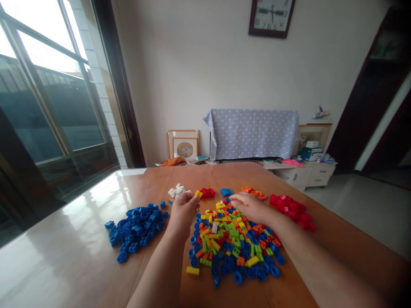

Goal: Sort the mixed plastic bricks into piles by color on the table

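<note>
A mixed heap of coloured toy bricks [233, 244] lies in the middle of the wooden table [80, 256]. My left hand [183, 210] hovers at the heap's far left edge, fingers pinched on a small yellow brick [198, 193]. My right hand [249, 206] rests palm down on the far side of the heap, fingers curled onto the bricks; what they grip, if anything, is hidden. Sorted piles lie around: blue bricks [136, 226] at left, white bricks [177, 190], a small red group [207, 192], a small blue group [226, 191], orange bricks [253, 192] and red bricks [292, 210] at right.
A single yellow brick [192, 270] lies apart at the heap's near left. Beyond the table stand a low white cabinet [308, 173], something under a dotted cloth [253, 132] and picture frames [183, 145]. A large window [48, 98] fills the left wall.
</note>
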